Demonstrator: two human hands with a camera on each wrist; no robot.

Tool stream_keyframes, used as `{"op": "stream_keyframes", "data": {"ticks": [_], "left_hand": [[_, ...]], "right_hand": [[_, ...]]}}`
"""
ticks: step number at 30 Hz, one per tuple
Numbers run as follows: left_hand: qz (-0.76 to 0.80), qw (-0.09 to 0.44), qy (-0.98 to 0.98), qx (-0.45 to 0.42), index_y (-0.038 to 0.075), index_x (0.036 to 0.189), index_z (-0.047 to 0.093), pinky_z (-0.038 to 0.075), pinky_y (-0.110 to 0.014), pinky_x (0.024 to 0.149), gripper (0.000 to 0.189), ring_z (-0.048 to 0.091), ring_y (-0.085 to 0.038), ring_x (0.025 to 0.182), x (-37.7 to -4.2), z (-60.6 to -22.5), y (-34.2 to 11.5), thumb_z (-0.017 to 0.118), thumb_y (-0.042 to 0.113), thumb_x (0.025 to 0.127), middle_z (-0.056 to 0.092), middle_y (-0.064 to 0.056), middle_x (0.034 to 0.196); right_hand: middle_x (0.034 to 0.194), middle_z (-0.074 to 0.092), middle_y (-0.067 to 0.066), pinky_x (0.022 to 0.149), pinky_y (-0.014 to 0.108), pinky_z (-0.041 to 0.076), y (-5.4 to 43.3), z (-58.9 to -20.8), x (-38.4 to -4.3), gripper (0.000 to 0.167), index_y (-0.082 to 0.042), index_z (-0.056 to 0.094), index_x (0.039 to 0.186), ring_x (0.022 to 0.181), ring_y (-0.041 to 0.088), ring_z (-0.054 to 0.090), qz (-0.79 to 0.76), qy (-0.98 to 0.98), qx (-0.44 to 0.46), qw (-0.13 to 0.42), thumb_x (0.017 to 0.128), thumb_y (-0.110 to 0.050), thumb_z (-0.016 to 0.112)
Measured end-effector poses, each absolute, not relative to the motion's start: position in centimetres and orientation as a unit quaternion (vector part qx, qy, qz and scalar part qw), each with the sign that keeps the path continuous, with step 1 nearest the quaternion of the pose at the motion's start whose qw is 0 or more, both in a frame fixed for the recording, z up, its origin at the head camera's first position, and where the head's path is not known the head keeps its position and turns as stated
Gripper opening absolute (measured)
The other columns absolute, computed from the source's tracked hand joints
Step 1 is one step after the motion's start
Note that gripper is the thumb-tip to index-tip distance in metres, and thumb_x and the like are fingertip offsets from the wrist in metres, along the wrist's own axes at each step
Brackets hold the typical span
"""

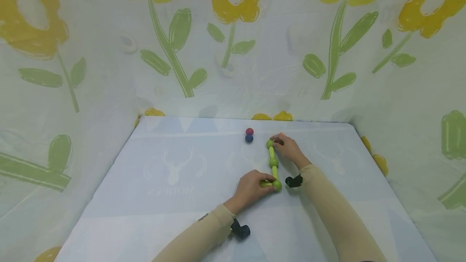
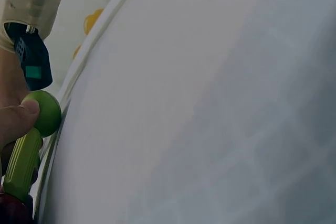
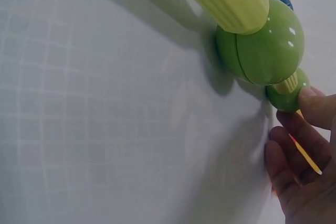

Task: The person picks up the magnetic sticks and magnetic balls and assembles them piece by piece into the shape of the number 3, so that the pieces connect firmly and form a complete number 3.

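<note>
A jointed chain of green balls and lighter green ribbed rods lies on the table, its middle ball (image 1: 274,162) between the two hands. My left hand (image 1: 251,189) grips the near end, fingers about the near green ball (image 1: 277,185) and a ribbed rod (image 1: 265,183) pointing left. In the left wrist view the thumb presses on a green ball (image 2: 48,113), with a ribbed rod (image 2: 22,165) below it and a dark red round thing (image 2: 11,209) at the lower edge. My right hand (image 1: 288,148) pinches the far green ball (image 1: 270,144) between thumb and fingers.
Beyond the chain, a red ball (image 1: 249,131) and a dark blue ball (image 1: 249,138) sit together near the table's back edge. A pale patterned table (image 1: 145,201) stands before a flower-printed curtain (image 1: 269,60). Black wrist cameras (image 1: 240,229) hang under both sleeves.
</note>
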State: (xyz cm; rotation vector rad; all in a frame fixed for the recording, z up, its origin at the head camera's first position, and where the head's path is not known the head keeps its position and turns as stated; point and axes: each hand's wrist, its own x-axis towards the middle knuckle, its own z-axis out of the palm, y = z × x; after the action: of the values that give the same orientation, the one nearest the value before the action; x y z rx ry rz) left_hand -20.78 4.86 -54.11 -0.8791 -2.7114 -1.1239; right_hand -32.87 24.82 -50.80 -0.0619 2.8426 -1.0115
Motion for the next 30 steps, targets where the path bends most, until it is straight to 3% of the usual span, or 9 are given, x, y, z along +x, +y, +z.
{"op": "stream_keyframes", "data": {"ticks": [7,15,22,30], "left_hand": [[-0.367,0.038,-0.884,-0.288,0.028,0.110,0.080,0.038,-0.015,0.065,0.027,0.050,0.003,0.077,-20.61,-54.16,5.05,0.082,0.039,0.086,0.071,0.017,0.093],[-0.366,0.040,-0.883,-0.290,0.029,0.110,0.080,0.039,-0.015,0.066,0.026,0.051,0.002,0.079,-20.40,-54.19,5.27,0.082,0.038,0.085,0.072,0.017,0.094],[-0.367,0.036,-0.882,-0.295,0.028,0.110,0.080,0.039,-0.015,0.066,0.027,0.050,0.002,0.078,-20.42,-54.24,5.30,0.082,0.039,0.086,0.072,0.017,0.094],[-0.370,0.037,-0.880,-0.295,0.028,0.110,0.080,0.039,-0.015,0.065,0.026,0.050,0.003,0.077,-20.31,-54.04,5.23,0.083,0.038,0.085,0.072,0.018,0.094]], "right_hand": [[0.130,0.061,0.015,0.091,0.044,0.050,25.06,-50.82,-32.39,0.030,-0.012,0.062,0.134,0.117,0.031,0.056,-0.334,0.941,-0.014,0.059,0.106,-0.021,0.057],[0.136,0.060,0.015,0.096,0.048,0.049,25.48,-50.95,-32.17,0.032,-0.012,0.063,0.134,0.127,0.033,0.054,-0.344,0.937,-0.020,0.053,0.105,-0.024,0.058],[0.136,0.061,0.015,0.086,0.044,0.052,25.69,-50.75,-31.99,0.033,-0.013,0.063,0.134,0.125,0.033,0.055,-0.348,0.936,-0.023,0.056,0.104,-0.026,0.058],[0.136,0.061,0.016,0.091,0.046,0.051,25.74,-50.49,-31.82,0.034,-0.011,0.063,0.135,0.125,0.034,0.056,-0.347,0.936,-0.028,0.051,0.104,-0.025,0.058]]}}
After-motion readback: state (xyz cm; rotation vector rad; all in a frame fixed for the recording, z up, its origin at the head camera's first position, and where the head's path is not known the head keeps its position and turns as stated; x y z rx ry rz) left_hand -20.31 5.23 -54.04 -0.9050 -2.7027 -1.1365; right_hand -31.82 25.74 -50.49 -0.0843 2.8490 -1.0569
